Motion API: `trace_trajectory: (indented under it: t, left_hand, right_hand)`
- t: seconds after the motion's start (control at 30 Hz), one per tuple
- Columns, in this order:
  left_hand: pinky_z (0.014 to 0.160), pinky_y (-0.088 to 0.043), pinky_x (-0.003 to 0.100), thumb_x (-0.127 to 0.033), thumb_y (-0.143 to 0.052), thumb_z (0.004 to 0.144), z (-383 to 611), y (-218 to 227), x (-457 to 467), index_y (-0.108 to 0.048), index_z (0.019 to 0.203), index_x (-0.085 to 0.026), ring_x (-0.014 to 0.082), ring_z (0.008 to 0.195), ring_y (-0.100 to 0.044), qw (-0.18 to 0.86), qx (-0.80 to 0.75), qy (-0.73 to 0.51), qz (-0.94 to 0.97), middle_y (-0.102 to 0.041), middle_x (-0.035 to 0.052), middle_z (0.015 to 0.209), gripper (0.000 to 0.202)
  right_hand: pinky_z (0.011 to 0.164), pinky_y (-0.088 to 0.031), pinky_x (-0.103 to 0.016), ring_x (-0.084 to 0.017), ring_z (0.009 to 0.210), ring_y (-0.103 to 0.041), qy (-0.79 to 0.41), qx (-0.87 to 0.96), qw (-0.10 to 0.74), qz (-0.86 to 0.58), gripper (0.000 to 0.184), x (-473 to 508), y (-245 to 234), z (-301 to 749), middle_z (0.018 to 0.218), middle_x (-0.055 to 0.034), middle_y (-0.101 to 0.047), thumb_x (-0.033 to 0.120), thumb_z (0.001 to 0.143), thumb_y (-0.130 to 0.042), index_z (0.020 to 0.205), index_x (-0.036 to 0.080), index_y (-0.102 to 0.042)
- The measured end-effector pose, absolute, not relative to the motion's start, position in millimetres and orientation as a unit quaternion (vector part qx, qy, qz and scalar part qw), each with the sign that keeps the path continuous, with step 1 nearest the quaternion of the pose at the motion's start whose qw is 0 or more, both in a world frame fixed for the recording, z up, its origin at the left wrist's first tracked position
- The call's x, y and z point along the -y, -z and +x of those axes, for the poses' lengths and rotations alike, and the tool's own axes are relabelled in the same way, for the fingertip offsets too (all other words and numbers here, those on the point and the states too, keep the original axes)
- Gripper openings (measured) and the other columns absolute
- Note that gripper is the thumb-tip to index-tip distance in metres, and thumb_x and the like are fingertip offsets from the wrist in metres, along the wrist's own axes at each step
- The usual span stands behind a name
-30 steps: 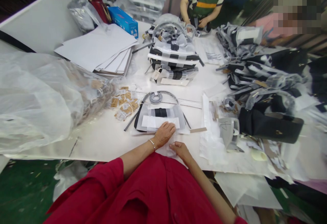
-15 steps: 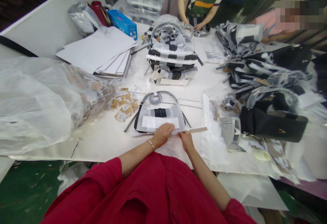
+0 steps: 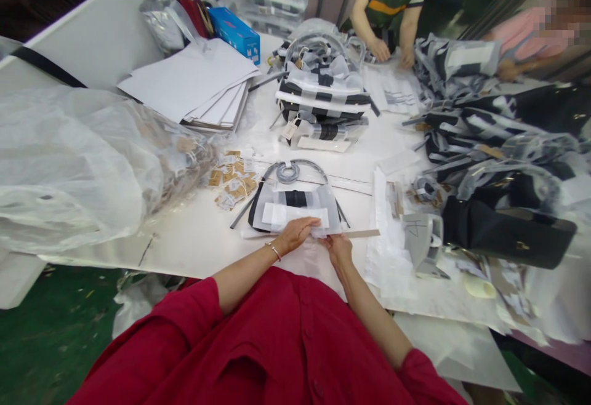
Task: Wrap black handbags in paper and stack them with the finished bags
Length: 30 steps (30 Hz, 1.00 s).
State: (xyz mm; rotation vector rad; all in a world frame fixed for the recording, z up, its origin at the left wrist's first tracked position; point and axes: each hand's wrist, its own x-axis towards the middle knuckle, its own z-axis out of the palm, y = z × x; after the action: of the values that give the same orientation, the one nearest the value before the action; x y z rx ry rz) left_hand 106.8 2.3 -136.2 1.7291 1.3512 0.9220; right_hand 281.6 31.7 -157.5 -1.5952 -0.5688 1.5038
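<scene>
A black handbag (image 3: 296,198) lies before me on the white table, partly covered in translucent wrapping, its wrapped handle (image 3: 318,167) pointing away. A coil of grey strap (image 3: 287,173) sits within the handle's arc. Across the bag's lower front is a white strip (image 3: 276,215). My left hand (image 3: 296,236) rests on the bag's near edge, fingers stretched out and close together. At the near right corner, my right hand (image 3: 338,248) pinches the edge of the wrapping sheet; its fingertips are partly hidden. A flat grey-brown strip (image 3: 364,233) lies just beyond it.
Brown tags (image 3: 234,177) lie left of the bag, near a large plastic bag (image 3: 83,171). Wrapped handbags (image 3: 323,100) stand behind; more are heaped at right. A tape dispenser (image 3: 423,242) stands right of my hands. A co-worker's hands (image 3: 392,53) work across the table.
The camera view has shifted slightly. My left hand has slid a little down to the bag's near edge, while my right hand stays at the corner. The co-worker's hands have moved apart.
</scene>
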Motion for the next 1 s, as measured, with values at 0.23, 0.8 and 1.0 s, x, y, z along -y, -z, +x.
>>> trace_trajectory:
  t: [0.23,0.8,1.0]
  left_hand:
    - [0.09,-0.049,0.035,-0.015,-0.053,0.091,130,132,-8,-0.06,0.107,-0.018,0.0202,0.098,-0.06,0.273,-0.605,-0.309,0.681,-0.066,0.0057,0.102,0.019]
    - [0.087,-0.046,0.033,-0.027,-0.058,0.093,141,133,0,-0.06,0.108,-0.019,0.0206,0.095,-0.053,0.148,-0.63,-0.229,0.728,-0.059,0.006,0.103,0.017]
    - [0.086,-0.047,0.034,-0.025,-0.055,0.094,152,139,4,-0.06,0.107,-0.02,0.0205,0.094,-0.054,0.09,-0.65,-0.231,0.719,-0.059,0.0061,0.1,0.015]
  right_hand:
    - [0.052,-0.058,-0.03,-0.017,0.055,-0.064,-0.632,0.254,0.357,-0.639,0.031,-56,160,284,0.059,0.0009,-0.066,0.03,0.054,-0.077,0.07,0.021,-0.053]
    - [0.087,-0.05,-0.042,-0.026,0.101,-0.058,-0.222,0.968,0.065,-0.101,0.021,-16,164,348,0.105,-0.0104,-0.069,0.013,0.079,-0.064,0.1,0.018,-0.068]
    - [0.082,-0.05,-0.036,-0.022,0.094,-0.058,-0.292,0.939,0.14,-0.116,0.017,-24,161,333,0.096,-0.0087,-0.068,0.011,0.087,-0.051,0.093,0.02,-0.065]
